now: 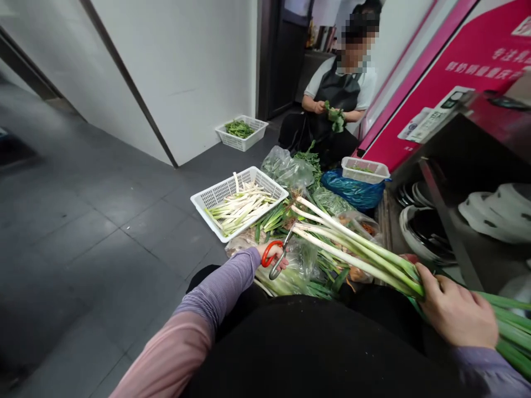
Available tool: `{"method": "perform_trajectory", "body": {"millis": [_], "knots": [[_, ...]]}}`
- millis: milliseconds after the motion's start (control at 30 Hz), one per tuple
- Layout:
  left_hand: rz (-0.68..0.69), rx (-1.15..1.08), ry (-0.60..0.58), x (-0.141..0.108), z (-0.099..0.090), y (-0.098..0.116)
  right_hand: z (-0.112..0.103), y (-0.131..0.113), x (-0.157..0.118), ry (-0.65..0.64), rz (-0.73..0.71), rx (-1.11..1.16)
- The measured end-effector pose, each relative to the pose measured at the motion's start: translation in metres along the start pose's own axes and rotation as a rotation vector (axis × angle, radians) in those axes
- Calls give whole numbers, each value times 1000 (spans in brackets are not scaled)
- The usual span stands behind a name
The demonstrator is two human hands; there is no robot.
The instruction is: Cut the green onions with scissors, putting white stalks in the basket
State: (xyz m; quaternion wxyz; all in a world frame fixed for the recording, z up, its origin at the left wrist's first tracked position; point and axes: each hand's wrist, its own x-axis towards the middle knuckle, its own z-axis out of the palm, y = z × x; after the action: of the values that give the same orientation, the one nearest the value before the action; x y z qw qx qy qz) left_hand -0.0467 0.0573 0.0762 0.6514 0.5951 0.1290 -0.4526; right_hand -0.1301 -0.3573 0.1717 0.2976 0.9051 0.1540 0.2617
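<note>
Site: narrow passage with a grey tile floor (pixel 83 265); a seated co-worker (pixel 332 110) in a dark apron (pixel 340 91) holds greens (pixel 335 117) at the far end, near a white plastic basket of leaves (pixel 238 142); closer in, a second white plastic basket (pixel 215 199) holds trimmed white stalks (pixel 238 207). Long spring onions (pixel 357 249) extend across the person's front, white ends outward; the right hand (pixel 456 312) is closed around their green part; the left hand (pixel 276 260) pinches red-handled scissors (pixel 269 255), its fingers (pixel 280 264) at the loops, blades (pixel 286 243) up near the white ends. Risk: a loosened fist lets slick stalks slide; the blades could then nick the fingers or a thin plastic bag (pixel 298 271).
</note>
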Motion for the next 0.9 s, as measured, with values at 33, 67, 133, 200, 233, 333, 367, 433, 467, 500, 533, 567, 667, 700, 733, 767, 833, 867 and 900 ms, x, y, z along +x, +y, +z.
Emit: {"method": "perform_trajectory", "body": {"millis": [33, 67, 133, 200, 233, 333, 367, 433, 467, 500, 533, 567, 667, 700, 733, 767, 833, 867, 900], "knots": [[3, 31, -1, 4, 4, 6, 1, 2, -2, -29, 16, -2], [10, 61, 6, 8, 7, 12, 2, 4, -3, -58, 39, -8], [37, 115, 30, 18, 12, 21, 3, 10, -4, -101, 87, -23], [81, 161, 34, 27, 16, 28, 3, 19, -5, -120, 117, -22], [101, 179, 26, 31, 19, 30, 3, 24, -5, -126, 133, -23], [138, 217, 50, 44, 29, 33, 4, 38, -5, -151, 166, -53], [148, 231, 77, 48, 33, 32, 5, 42, -5, -160, 169, -70], [157, 245, 100, 58, 42, 30, 7, 47, -5, -176, 167, -100], [146, 236, 79, 62, 45, 29, 8, 49, -4, -179, 162, -112], [119, 212, 40, 66, 48, 29, 8, 50, -3, -178, 153, -122], [81, 180, -5, 70, 50, 28, 8, 51, -3, -172, 143, -133], [39, 151, -34, 73, 50, 28, 8, 52, -2, -158, 133, -146], [-48, 140, 1, 77, 47, 29, 6, 55, -2, -84, 130, -178], [-57, 146, 22, 77, 46, 29, 6, 56, -2, -59, 141, -177], [-56, 143, 28, 77, 45, 29, 6, 57, -3, -37, 154, -171], [-46, 126, 15, 76, 44, 30, 6, 58, -3, -18, 167, -162], [-6, 71, -35, 73, 43, 31, 7, 60, -5, 10, 188, -138], [18, 48, -49, 71, 43, 31, 9, 62, -7, 16, 195, -123], [45, 32, -51, 69, 44, 32, 10, 63, -8, 16, 200, -107]]}}
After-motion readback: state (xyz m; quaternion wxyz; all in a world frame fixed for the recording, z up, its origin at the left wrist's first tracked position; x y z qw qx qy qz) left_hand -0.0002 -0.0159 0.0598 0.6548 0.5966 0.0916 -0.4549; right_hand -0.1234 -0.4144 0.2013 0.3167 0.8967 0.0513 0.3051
